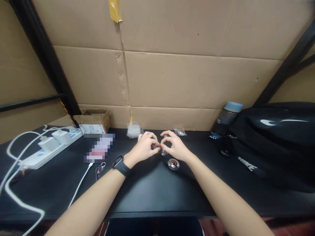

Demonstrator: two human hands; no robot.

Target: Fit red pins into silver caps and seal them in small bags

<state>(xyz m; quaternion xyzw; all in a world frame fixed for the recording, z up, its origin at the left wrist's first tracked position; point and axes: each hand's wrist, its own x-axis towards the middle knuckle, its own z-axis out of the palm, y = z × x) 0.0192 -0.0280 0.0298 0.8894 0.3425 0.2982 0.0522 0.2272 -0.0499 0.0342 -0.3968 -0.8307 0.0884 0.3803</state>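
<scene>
Over the black desk, my left hand (147, 147), with a dark watch on its wrist, is closed in a pinch on a small silver and red metal piece (163, 152). My right hand (176, 147) bends thumb and index finger into a ring, its fingertips closed on the same piece from the other side. Fingers cover much of this piece, so its full shape is hidden. Just in front of my right hand, a round silver metal disc (173, 164) with a red centre lies flat on the desk.
Behind my hands lie a similar piece in a clear bag (180, 131) and a stack of clear bags (133, 130). To the left are a power strip (36, 160), a cardboard box (98, 119), a blurred-out phone and a keyring (100, 170). A bottle (223, 119) and black backpack (275, 144) stand right.
</scene>
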